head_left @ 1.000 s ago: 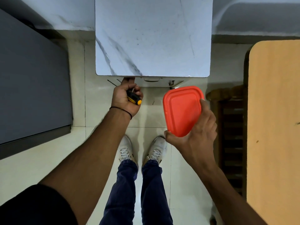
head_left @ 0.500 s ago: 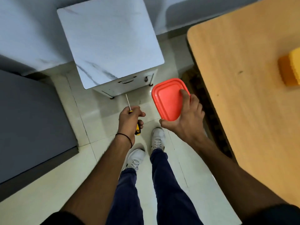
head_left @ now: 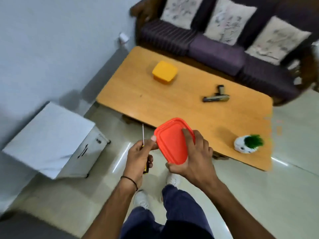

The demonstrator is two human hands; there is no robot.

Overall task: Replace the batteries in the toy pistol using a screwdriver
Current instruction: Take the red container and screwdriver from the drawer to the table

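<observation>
Fetching stage: the left hand [head_left: 138, 157] is fisted around the screwdriver [head_left: 143, 135], the right hand [head_left: 191, 157] clasps a red lidded box [head_left: 170, 140] (contents unseen), while the toy pistol [head_left: 216, 97] lies untouched on the wooden table [head_left: 172, 104]; next, carry both there.

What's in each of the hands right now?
Left hand: closed on the screwdriver.
Right hand: holding the red box.
</observation>
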